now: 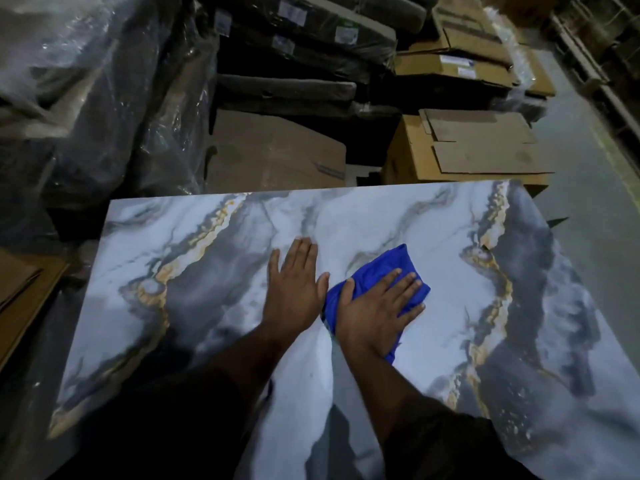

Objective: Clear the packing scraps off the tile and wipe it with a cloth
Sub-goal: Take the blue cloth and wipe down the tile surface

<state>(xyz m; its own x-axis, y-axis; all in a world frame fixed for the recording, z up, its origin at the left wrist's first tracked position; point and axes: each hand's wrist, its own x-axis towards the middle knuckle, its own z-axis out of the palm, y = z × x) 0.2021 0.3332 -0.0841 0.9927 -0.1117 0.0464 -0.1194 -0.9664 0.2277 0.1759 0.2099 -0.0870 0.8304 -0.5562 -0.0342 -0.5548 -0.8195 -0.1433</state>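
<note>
Here, from the head view, a large glossy tile [450, 237] lies flat and fills the lower part of the frame, its surface printed like marble: white and pale blue fields, dark grey clouds, and jagged gold veins running from the far edge toward the near edge; the far edge is straight and sharp, the far right corner thin; around it is a dim storeroom, with bulky goods in crinkled clear plastic wrap [104, 98] beyond the tile's far left corner, dark flat wrapped packs [298, 46] with white labels stacked behind, and brown cardboard boxes [467, 147] with loose flaps past the far edge toward the right; a flat cardboard sheet [20, 292] lies off the left edge, and a grey concrete floor [595, 168] runs along the right; near the middle of the tile the left hand [294, 289] rests flat on the bare glaze, fingers straight and together, holding nothing; just beside it the right hand [377, 310] presses a soft, crumpled blue cloth [388, 265] against the tile, fingers spread and nearly straight over the folds, the cloth bunched out beyond the fingertips and under the wrist; dark sleeves cover both upper arms at the near edge.
</note>
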